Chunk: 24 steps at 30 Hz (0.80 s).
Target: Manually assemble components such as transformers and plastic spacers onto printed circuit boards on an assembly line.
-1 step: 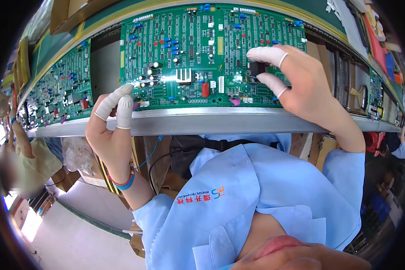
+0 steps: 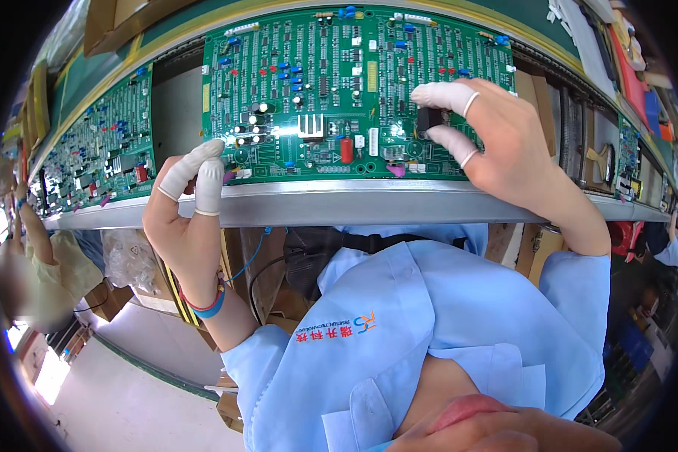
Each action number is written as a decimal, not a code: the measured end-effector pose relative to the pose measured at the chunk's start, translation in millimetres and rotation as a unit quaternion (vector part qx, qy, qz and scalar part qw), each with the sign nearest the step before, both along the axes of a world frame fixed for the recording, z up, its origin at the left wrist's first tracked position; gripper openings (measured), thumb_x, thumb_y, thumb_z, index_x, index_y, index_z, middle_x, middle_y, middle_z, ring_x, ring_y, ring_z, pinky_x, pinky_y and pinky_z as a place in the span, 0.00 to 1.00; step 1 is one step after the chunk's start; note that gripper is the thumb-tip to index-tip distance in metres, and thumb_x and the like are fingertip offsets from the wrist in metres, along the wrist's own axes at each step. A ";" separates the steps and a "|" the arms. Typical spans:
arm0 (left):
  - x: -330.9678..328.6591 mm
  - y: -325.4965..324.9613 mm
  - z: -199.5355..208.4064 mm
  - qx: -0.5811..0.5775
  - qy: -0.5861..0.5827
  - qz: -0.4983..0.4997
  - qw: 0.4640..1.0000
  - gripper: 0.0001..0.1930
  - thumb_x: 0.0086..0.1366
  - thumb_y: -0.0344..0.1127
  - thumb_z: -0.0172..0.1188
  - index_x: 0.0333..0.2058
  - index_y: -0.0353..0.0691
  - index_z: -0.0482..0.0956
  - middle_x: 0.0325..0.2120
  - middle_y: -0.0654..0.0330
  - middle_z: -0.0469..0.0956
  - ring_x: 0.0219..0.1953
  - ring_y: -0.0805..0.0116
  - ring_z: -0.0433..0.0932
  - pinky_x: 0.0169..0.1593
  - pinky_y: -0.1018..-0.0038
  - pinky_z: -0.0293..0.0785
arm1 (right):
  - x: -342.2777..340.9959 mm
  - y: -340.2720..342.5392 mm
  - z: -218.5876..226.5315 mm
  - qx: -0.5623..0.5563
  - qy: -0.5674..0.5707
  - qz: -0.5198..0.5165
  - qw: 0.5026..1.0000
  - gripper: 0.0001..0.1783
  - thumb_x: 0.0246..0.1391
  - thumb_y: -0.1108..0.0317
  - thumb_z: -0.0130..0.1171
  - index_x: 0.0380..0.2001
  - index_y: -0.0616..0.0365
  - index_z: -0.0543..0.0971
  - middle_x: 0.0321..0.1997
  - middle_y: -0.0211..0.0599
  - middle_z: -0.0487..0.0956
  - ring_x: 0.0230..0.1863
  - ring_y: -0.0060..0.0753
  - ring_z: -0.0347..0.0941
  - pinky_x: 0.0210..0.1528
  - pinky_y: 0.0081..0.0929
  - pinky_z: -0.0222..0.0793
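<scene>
Two joined green circuit boards (image 2: 373, 113) lie before me, packed with small parts. My right hand (image 2: 505, 139), with white finger cots on thumb and index finger, is closed around a black block-shaped component (image 2: 429, 120) over the right board. The block's underside is hidden. At the front left corner of the left board, my left hand (image 2: 188, 203) has its cotted thumb and finger pressed together; whatever lies between them is hidden. Between the hands stand a silver finned heat sink (image 2: 310, 126), a red capacitor (image 2: 346, 150) and a white connector (image 2: 374, 142).
A metal rail (image 2: 339, 194) runs along the front of the boards. Further left on the line sits another populated board (image 2: 98, 151); part of one more (image 2: 627, 162) shows at right. A cardboard box (image 2: 128, 26) stands at the back left. Another person (image 2: 41, 264) is at far left.
The boards have shifted very slightly to the right. The right fingertips and the black block sit a touch further left over them. My left hand looks unchanged.
</scene>
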<state>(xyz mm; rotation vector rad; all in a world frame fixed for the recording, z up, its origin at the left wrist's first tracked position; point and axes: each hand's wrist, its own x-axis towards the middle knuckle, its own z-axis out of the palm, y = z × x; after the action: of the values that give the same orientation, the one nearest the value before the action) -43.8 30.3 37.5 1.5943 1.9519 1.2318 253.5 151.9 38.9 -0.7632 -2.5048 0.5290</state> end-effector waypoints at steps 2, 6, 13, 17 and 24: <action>-5.3 3.3 -4.2 0.003 -0.007 -0.004 1.000 0.10 0.60 0.24 0.64 0.41 0.34 0.84 0.30 0.62 0.79 0.33 0.77 0.74 0.39 0.82 0.69 | -6.5 -2.8 -5.7 -0.004 0.002 0.008 1.000 0.21 0.42 0.77 0.65 0.44 0.58 0.77 0.34 0.39 0.78 0.34 0.43 0.75 0.34 0.37 0.71; -11.0 14.4 -8.7 0.012 -0.020 -0.002 1.000 0.09 0.60 0.24 0.64 0.41 0.34 0.84 0.29 0.63 0.79 0.32 0.78 0.74 0.39 0.82 0.69 | -15.7 -5.3 -14.1 0.058 -0.067 0.007 0.996 0.26 0.41 0.77 0.67 0.49 0.56 0.77 0.37 0.44 0.79 0.38 0.45 0.76 0.39 0.36 0.72; -50.3 28.7 21.9 0.069 0.026 0.083 0.994 0.08 0.63 0.29 0.63 0.41 0.36 0.85 0.33 0.64 0.82 0.31 0.81 0.72 0.37 0.84 0.68 | -20.8 -9.4 -12.6 0.093 -0.091 0.026 0.991 0.28 0.41 0.78 0.66 0.51 0.58 0.76 0.37 0.45 0.78 0.39 0.48 0.75 0.42 0.39 0.70; -97.3 61.1 47.8 0.056 0.077 0.096 0.991 0.11 0.63 0.35 0.63 0.43 0.39 0.84 0.32 0.65 0.84 0.31 0.79 0.74 0.37 0.82 0.70 | -21.2 -10.7 -11.3 0.112 -0.074 0.035 0.990 0.29 0.40 0.77 0.66 0.51 0.59 0.75 0.38 0.45 0.77 0.40 0.48 0.74 0.43 0.40 0.70; -172.2 160.2 51.8 0.029 0.395 0.124 0.910 0.15 0.61 0.43 0.60 0.44 0.45 0.84 0.34 0.52 0.83 0.37 0.58 0.83 0.44 0.68 0.76 | -20.1 -13.3 -12.9 0.126 -0.088 0.055 0.987 0.25 0.40 0.75 0.57 0.47 0.66 0.77 0.36 0.44 0.77 0.40 0.44 0.74 0.44 0.37 0.69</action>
<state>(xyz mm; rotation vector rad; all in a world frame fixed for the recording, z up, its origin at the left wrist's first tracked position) -216.1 190.5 89.3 2.1517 2.6792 0.7645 233.4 138.6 26.0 -0.5988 -2.7203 0.1804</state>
